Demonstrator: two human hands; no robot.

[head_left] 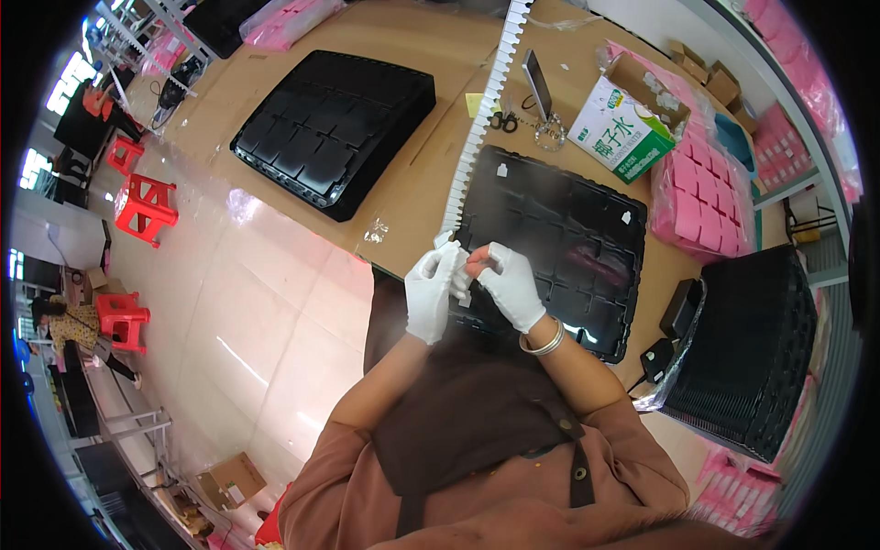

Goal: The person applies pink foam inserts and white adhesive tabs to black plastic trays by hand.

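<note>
My left hand [429, 291], in a white glove, is closed with its fingertips pinched at the near left edge of a black plastic tray [550, 211]. My right hand [513, 289], gloved but with bare fingertips, is closed too and meets the left. Something small and whitish shows between and below the fingers, too small to name. Just beyond my left hand ends a long white toothed strip [483, 128], which runs away across the table. Small white tab-like pieces lie on the tray, one being a white tab [501, 170] near its far left corner.
A covered stack of black trays [335, 124] sits far left on the cardboard-topped table [412, 206]. Scissors [502, 121], a propped phone [537, 84] and a drink carton box [623, 128] stand beyond. Pink trays [704, 202] and stacked black trays [742, 348] are right; red stools [147, 209] left.
</note>
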